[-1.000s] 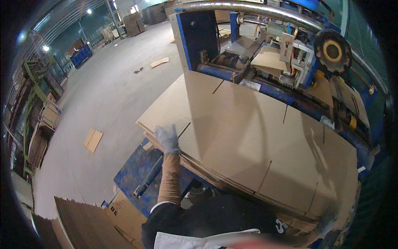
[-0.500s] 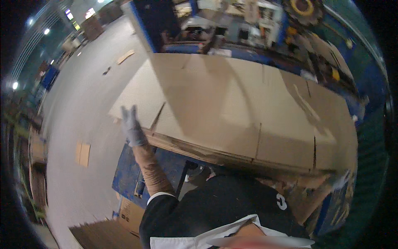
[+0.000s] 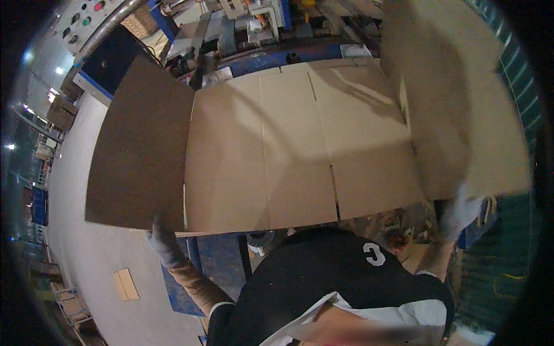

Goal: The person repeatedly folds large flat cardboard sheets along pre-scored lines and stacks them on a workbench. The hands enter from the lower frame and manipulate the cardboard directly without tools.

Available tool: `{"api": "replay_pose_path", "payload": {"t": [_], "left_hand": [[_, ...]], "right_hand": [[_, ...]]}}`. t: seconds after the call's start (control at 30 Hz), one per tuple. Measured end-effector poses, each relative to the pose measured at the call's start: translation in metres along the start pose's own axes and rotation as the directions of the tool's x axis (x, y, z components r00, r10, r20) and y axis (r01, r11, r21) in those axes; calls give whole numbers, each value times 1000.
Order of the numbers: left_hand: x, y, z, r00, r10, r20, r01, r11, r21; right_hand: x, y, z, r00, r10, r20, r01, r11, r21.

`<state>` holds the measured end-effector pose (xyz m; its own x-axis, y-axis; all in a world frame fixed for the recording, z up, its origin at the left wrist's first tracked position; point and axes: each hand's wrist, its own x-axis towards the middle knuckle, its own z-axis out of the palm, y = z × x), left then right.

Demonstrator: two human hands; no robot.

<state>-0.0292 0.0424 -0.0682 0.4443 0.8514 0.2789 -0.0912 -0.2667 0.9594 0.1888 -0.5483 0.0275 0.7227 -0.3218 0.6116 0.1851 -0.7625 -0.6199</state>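
Note:
A large brown cardboard box blank (image 3: 294, 150) with creases and slots lies in front of me, its middle panels flat. Its left panel (image 3: 138, 155) is tilted up and in shade; the right panel (image 3: 461, 109) stands raised too. My left hand (image 3: 164, 245), in a grey glove, is closed on the near edge of the left panel, fingers partly hidden by the board. At the near edge of the right panel is my right hand (image 3: 461, 213), gloved and blurred, gripping the board.
Beyond the blank stands a machine with a blue beam (image 3: 288, 56) and rollers. A control panel (image 3: 81, 26) with buttons is at the far left. Under the near side is a blue metal table (image 3: 216, 271). A cardboard piece (image 3: 126, 284) lies on the floor; green corrugated sheeting (image 3: 508, 248) is at right.
Earlier the cardboard lay flat with my left hand open beside its left end. Now both end panels are raised, with my hands at their near edges. The view has shifted too.

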Motion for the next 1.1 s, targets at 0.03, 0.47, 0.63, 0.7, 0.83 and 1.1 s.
{"api": "replay_pose_path", "payload": {"t": [0.03, 0.47, 0.63, 0.7, 0.83, 1.1], "left_hand": [[-15, 13, 8, 999, -13, 31, 11, 999, 42], [-52, 48, 154, 401, 160, 902, -876, 356, 327], [-19, 37, 162, 370, 271, 889, -908, 309, 284], [2, 33, 174, 389, 332, 859, -897, 347, 272], [51, 17, 221, 428, 422, 800, -888, 362, 284], [108, -2, 312, 580, 461, 672, -805, 195, 560]], "right_hand": [[-13, -6, 6, 956, -240, 166, 240, 971, 20], [-35, -13, 121, 47, -827, 560, 767, 389, 510], [-1, -9, 157, 91, -771, 630, 768, 457, 449], [19, -10, 178, 126, -757, 642, 791, 467, 396], [64, -14, 231, 210, -697, 685, 760, 557, 334], [84, -46, 296, 346, -666, 661, 802, 575, 159]]}}
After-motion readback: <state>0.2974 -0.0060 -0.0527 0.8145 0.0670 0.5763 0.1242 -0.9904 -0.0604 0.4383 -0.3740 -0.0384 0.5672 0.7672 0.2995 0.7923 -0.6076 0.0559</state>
